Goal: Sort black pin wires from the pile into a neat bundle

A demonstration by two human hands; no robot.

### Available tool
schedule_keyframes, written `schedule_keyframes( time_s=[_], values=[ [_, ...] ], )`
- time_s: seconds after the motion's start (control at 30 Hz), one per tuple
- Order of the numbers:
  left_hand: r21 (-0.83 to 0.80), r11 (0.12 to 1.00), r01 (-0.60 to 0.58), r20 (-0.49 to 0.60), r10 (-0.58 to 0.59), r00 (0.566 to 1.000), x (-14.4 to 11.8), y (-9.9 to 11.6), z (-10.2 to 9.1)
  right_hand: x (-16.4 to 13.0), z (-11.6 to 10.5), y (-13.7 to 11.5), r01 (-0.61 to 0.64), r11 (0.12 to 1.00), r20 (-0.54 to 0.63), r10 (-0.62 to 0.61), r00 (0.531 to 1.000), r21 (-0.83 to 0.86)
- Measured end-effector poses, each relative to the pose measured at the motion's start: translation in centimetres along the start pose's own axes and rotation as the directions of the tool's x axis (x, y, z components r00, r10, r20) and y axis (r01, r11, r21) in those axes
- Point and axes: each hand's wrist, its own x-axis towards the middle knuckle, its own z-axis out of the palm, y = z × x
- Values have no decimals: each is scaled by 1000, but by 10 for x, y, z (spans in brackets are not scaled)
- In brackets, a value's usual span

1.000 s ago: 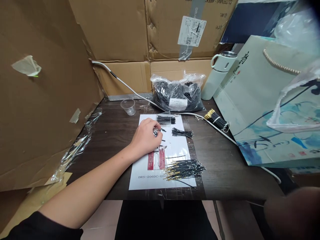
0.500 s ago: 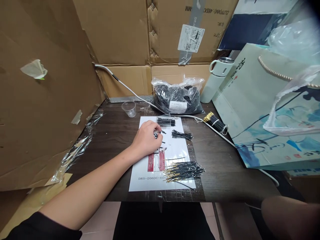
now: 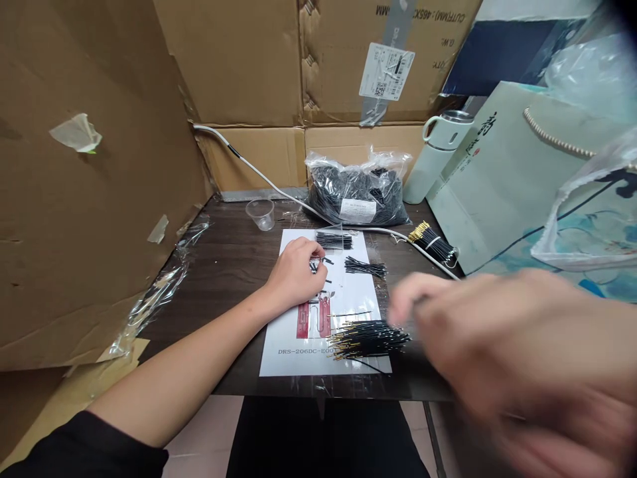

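My left hand rests on the printed white sheet, fingers curled together over small black pieces near its upper middle. What sits between its fingertips is too small and covered to make out. My right hand is large and smeared by motion at the right, above the table's right side. Its fingers are blurred, and anything in them cannot be told. Left of it lies a loose pile of black wires with gold-coloured ends. A smaller bundle of black wires lies higher on the sheet.
A clear box of short black pieces sits at the sheet's top. Behind stand a plastic bag of black wires, a clear cup and a bottle. A tied wire bundle lies by a white cable and paper bag.
My right hand has come up from the lower right corner to the table's right side. My left hand stays in place. The view has shifted slightly.
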Motion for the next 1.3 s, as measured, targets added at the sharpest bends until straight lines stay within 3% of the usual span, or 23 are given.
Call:
schedule_keyframes(
  time_s=[0.13, 0.3, 0.6, 0.73, 0.87, 0.97, 1.07, 1.2, 1.3],
  values=[
    [-19, 999, -48, -5, 48, 999, -1, -2, 1, 15, 4, 41, -189, 981, 94, 193, 977, -45],
    [-36, 994, -102, 17, 103, 995, -1, -7, 6, 10, 23, 92, -279, 946, 203, 310, 929, -165],
    [-56, 994, -95, 70, 99, 993, -1, -7, 5, 2, 39, 95, -209, 929, 256, 292, 922, -305],
    [-50, 994, -95, 132, 101, 986, -1, -6, 5, 0, 41, 102, -237, 926, 153, 290, 945, -294],
    [-87, 990, -111, 120, 121, 985, -1, -3, 5, -2, 42, 113, -298, 944, -86, 288, 954, -141],
    [-234, 971, -54, 46, 67, 997, 0, 1, 4, -2, 44, 118, -314, 946, -288, 279, 916, -80],
    [-411, 911, 18, 16, -12, 1000, 0, 6, 3, -2, 46, 119, -336, 938, -408, 276, 870, -83],
    [-492, 870, 25, 0, -29, 1000, 0, 8, 2, -2, 46, 118, -357, 930, -519, 266, 812, -82],
    [-489, 872, 10, 10, -6, 1000, -1, 8, 3, -3, 45, 119, -367, 926, -537, 265, 801, -91]
  ],
)
